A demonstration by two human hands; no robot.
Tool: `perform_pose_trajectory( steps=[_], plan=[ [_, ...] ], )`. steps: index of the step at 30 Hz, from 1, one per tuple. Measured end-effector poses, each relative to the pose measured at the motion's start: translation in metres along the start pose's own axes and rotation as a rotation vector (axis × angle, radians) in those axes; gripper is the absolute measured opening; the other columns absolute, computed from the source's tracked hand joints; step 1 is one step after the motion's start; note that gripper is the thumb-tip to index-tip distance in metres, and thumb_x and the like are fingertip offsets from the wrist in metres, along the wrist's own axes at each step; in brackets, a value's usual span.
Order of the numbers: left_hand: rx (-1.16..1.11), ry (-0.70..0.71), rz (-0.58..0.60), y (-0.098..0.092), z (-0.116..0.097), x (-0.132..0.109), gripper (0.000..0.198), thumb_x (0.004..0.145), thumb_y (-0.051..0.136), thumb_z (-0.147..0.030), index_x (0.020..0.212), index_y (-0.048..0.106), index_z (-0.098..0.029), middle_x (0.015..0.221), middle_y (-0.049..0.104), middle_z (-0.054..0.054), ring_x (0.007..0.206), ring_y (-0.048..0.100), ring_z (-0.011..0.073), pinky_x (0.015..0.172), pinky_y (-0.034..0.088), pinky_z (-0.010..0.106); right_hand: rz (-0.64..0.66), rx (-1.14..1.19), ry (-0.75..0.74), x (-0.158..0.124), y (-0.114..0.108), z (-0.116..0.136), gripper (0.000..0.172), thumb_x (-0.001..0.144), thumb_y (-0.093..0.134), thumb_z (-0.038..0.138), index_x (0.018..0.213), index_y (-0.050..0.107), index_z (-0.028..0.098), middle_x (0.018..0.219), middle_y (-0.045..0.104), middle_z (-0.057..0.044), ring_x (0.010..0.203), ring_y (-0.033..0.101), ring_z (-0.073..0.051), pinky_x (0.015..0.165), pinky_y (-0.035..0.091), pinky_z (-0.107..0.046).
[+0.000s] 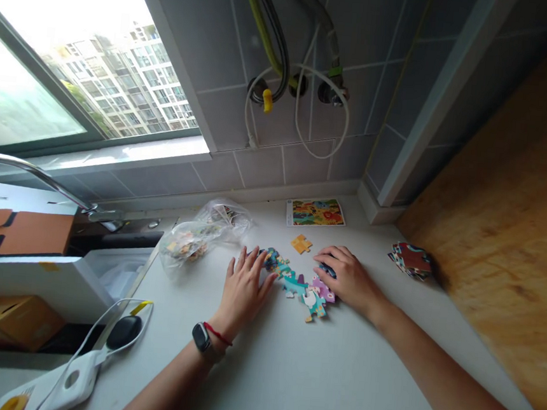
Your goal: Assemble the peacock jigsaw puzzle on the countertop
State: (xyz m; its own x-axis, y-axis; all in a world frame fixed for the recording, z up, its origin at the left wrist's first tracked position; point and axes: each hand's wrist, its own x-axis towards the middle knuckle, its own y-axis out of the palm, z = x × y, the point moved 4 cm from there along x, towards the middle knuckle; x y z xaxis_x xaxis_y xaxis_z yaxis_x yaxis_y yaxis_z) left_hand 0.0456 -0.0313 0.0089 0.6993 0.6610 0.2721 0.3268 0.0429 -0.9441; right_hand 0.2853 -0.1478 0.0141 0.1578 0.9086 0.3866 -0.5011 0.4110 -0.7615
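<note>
A short row of joined colourful puzzle pieces [300, 288] lies on the white counter [316, 374] between my hands. My left hand [246, 287] rests flat with fingers spread, its fingertips touching the row's left end. My right hand [347, 278] lies palm down at the row's right end, fingers curled over a dark piece. A single orange puzzle piece [301, 243] sits just behind the row. Further back lies the colourful reference picture card [315, 212].
A clear plastic bag of loose pieces [202, 234] lies to the left. A small stack of pieces [411, 259] sits at the right beside a wooden board [507, 213]. White boxes, a sink tap [41, 178] and a white device with cable [77, 373] crowd the left.
</note>
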Motion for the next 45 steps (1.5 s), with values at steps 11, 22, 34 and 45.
perform_pose_trajectory(
  steps=[11,22,34,45],
  plan=[
    [-0.313,0.093,-0.158,-0.003,0.038,0.034,0.027,0.103,0.065,-0.04,0.122,0.07,-0.022,0.121,0.073,0.01,0.109,0.07,0.026,0.099,0.058,0.043,-0.059,0.208,-0.008,0.003,-0.009,0.001,0.019,0.097,0.064,0.021,0.106,0.079,0.026,0.107,0.076,-0.008,0.1,0.074,-0.025,0.093,0.062,-0.042],
    [-0.327,0.165,-0.183,0.002,0.036,0.032,0.025,0.107,0.053,-0.029,0.124,0.072,-0.023,0.141,0.067,0.011,0.14,0.057,0.0331,0.113,0.053,0.055,-0.345,0.203,0.173,0.005,-0.033,-0.019,0.014,0.096,0.064,0.029,0.094,0.078,0.025,0.097,0.077,-0.007,0.092,0.074,-0.024,0.08,0.064,-0.037],
    [-0.342,0.63,0.204,-0.001,-0.048,-0.009,0.056,0.101,0.066,-0.052,0.151,0.057,-0.029,0.167,0.045,0.01,0.155,0.041,0.0387,0.122,0.043,0.059,-0.224,0.097,0.138,0.01,-0.045,-0.019,0.02,0.096,0.067,0.036,0.106,0.079,0.024,0.116,0.076,-0.011,0.113,0.071,-0.027,0.106,0.055,-0.047],
    [-0.491,0.663,0.253,-0.007,-0.046,-0.004,0.022,0.102,0.068,-0.033,0.123,0.075,-0.034,0.15,0.065,0.0,0.145,0.052,0.0289,0.122,0.041,0.051,0.211,0.149,0.114,0.006,-0.015,-0.003,0.028,0.092,0.078,0.029,0.12,0.08,0.024,0.129,0.074,-0.011,0.122,0.068,-0.027,0.109,0.052,-0.046]
  ],
)
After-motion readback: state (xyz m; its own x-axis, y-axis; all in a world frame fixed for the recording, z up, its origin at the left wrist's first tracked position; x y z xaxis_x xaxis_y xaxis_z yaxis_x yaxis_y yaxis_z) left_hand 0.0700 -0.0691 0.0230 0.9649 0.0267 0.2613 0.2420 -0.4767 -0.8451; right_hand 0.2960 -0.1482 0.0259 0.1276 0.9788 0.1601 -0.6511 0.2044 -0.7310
